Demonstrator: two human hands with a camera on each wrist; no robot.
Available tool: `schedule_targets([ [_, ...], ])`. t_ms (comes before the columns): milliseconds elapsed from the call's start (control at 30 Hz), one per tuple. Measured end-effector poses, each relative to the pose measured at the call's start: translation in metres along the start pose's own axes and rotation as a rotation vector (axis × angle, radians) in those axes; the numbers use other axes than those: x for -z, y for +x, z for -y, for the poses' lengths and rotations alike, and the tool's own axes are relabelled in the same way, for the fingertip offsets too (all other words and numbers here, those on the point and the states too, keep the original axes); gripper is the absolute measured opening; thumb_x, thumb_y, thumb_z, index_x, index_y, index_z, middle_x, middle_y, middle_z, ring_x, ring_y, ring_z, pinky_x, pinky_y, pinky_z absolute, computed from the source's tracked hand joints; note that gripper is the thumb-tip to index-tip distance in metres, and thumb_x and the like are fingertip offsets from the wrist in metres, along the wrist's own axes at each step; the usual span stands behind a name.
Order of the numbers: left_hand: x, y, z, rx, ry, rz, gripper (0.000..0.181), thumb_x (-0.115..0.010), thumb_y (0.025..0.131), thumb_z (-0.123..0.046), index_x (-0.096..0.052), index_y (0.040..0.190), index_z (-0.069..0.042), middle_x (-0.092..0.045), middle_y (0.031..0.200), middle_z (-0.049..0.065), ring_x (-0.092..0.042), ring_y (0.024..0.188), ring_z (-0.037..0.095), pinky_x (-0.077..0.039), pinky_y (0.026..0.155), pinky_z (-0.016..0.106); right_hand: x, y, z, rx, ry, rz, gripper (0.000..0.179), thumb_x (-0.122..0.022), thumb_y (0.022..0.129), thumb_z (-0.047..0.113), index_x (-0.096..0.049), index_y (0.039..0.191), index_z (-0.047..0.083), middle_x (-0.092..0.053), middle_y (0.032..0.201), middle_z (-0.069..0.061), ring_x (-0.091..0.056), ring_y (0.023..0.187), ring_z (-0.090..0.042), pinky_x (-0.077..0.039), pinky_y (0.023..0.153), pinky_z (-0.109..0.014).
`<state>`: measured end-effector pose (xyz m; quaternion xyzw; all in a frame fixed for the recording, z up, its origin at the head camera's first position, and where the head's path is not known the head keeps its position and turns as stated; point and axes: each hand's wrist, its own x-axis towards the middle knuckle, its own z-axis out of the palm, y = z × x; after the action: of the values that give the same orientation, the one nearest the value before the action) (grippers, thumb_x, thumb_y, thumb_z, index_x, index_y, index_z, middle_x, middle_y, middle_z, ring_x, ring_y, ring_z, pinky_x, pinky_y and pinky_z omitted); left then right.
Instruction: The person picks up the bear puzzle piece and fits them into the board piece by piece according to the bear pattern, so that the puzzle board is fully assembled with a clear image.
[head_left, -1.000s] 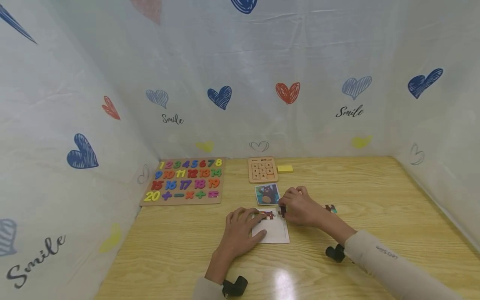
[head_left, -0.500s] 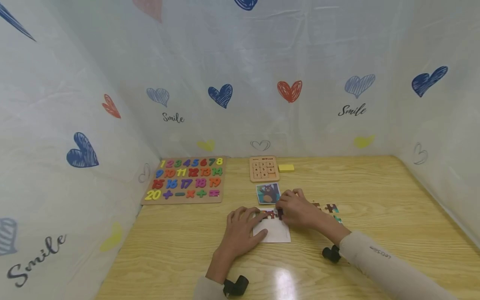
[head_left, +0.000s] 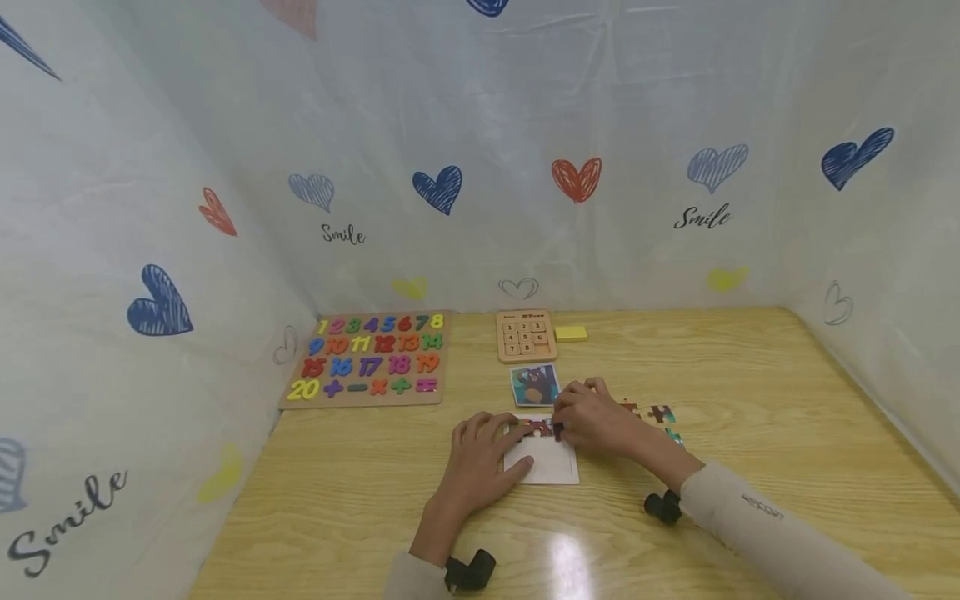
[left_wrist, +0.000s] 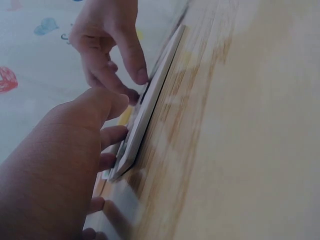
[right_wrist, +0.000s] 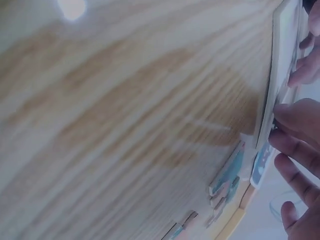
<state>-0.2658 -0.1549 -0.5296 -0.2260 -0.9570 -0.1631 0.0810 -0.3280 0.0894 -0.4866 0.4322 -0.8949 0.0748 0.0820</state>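
Observation:
A white puzzle board (head_left: pixel 553 468) lies flat on the table, with reddish-brown jigsaw pieces (head_left: pixel 536 427) along its far edge. Over its left side my left hand (head_left: pixel 480 460) rests with spread fingers, fingertips at those pieces. My right hand (head_left: pixel 596 419) pinches a dark jigsaw piece (head_left: pixel 558 431) between thumb and index finger at the far right corner. In the left wrist view the right thumb and finger close in at the board's edge (left_wrist: pixel 145 117). Just beyond the board is a picture card (head_left: pixel 535 386) of a bear.
Loose jigsaw pieces (head_left: pixel 662 413) lie right of the board, partly behind the right forearm. Farther back are a wooden number slide puzzle (head_left: pixel 527 358) and a yellow block (head_left: pixel 571 333). A board of coloured numbers (head_left: pixel 360 403) lies at the back left. Printed curtains (head_left: pixel 510 242) surround the table.
My right hand has moved slightly left, bringing the dark jigsaw piece up against the pieces on the board, then stays there. The left hand keeps its place.

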Motion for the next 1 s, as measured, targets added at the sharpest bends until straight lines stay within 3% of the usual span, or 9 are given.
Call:
schedule_targets([
  [333, -0.001, 0.001, -0.003, -0.015, 0.002, -0.024, 0.048, -0.049, 0.1, -0.053, -0.054, 0.145, -0.037, -0.048, 0.146, -0.01, -0.035, 0.135, 0.028, -0.026, 0.107, 0.06, 0.002, -0.003, 0.001, -0.012, 0.018, 0.004, 0.009, -0.079, 0.087, 0.02, -0.08, 0.096, 0.018, -0.069, 0.103, 0.001, -0.057, 0.104, -0.022, -0.038, 0.088, -0.055],
  [600, -0.008, 0.01, -0.016, -0.04, -0.057, -0.026, 0.051, -0.034, 0.106, -0.048, -0.055, 0.144, -0.021, -0.052, 0.145, -0.007, -0.041, 0.136, 0.02, -0.03, 0.112, 0.049, 0.004, -0.012, -0.001, -0.087, 0.05, -0.046, 0.011, -0.076, 0.089, 0.016, -0.079, 0.099, 0.017, -0.071, 0.105, 0.001, -0.06, 0.105, -0.022, -0.037, 0.085, -0.052],
  [800, -0.012, 0.015, -0.025, -0.035, 0.008, -0.035, 0.049, -0.034, 0.104, -0.055, -0.052, 0.146, -0.036, -0.053, 0.138, -0.005, -0.042, 0.131, 0.024, -0.03, 0.107, 0.051, 0.02, -0.031, -0.012, -0.213, 0.138, -0.085, 0.015, -0.072, 0.09, 0.008, -0.077, 0.103, 0.012, -0.071, 0.107, -0.002, -0.059, 0.106, -0.026, -0.034, 0.088, -0.058],
  [1000, -0.013, 0.014, -0.027, -0.014, 0.031, -0.054, 0.047, -0.035, 0.103, -0.058, -0.057, 0.141, -0.041, -0.053, 0.134, -0.003, -0.042, 0.128, 0.027, -0.03, 0.106, 0.053, 0.026, -0.05, -0.028, -0.222, 0.171, -0.13, 0.013, -0.074, 0.089, 0.008, -0.077, 0.101, 0.011, -0.071, 0.105, -0.001, -0.059, 0.105, -0.027, -0.032, 0.089, -0.058],
])
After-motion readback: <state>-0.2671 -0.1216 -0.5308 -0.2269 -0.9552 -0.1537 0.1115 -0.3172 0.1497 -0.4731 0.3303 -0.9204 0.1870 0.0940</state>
